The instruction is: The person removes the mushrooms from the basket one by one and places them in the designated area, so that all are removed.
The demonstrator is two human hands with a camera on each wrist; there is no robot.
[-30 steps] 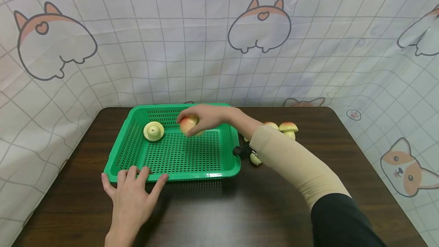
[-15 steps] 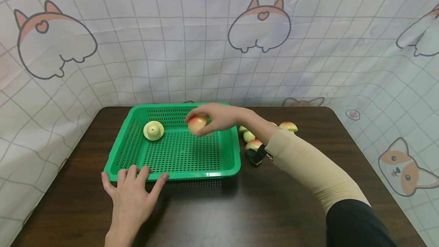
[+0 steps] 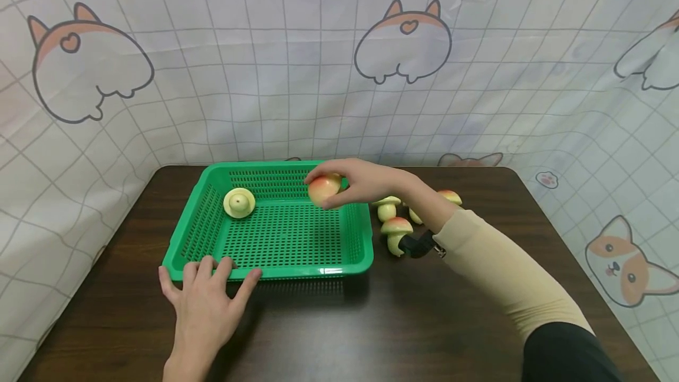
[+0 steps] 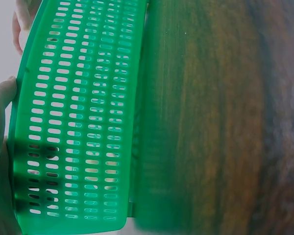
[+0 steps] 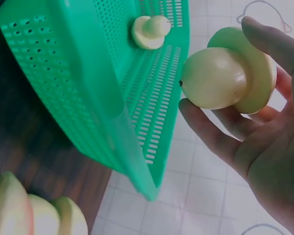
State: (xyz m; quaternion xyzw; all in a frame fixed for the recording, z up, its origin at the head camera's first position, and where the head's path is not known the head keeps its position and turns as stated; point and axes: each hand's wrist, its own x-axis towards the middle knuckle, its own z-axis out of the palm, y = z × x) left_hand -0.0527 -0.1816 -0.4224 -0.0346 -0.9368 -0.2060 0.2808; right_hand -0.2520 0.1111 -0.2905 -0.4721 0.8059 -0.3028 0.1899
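Observation:
My right hand (image 3: pixel 363 181) holds a toy mushroom (image 3: pixel 322 191) above the back right part of a green plastic basket (image 3: pixel 297 273). The mushroom has a red-and-yellow cap. In the right wrist view its pale stem (image 5: pixel 210 78) points away from the palm, with fingers and thumb around the cap. My left hand (image 3: pixel 204 305) grips the basket's front left rim. The fingers hook over it, and they show dark through the slots of the basket wall (image 4: pixel 78 98) in the left wrist view. Inside the basket another mushroom (image 3: pixel 239 203) rests cap down, stem up.
Several more toy mushrooms (image 3: pixel 396 234) are grouped on the dark wooden table (image 3: pixel 339 335), just right of the basket and partly hidden by my right forearm. A black strap (image 3: pixel 418 244) hangs at the right wrist. A white checked cloth (image 3: pixel 318 105) with animal drawings stands behind the table.
My right hand has moved to the right with the mushroom, toward the basket's right side. More of the mushrooms on the table now show. The left hand and basket have stayed in place.

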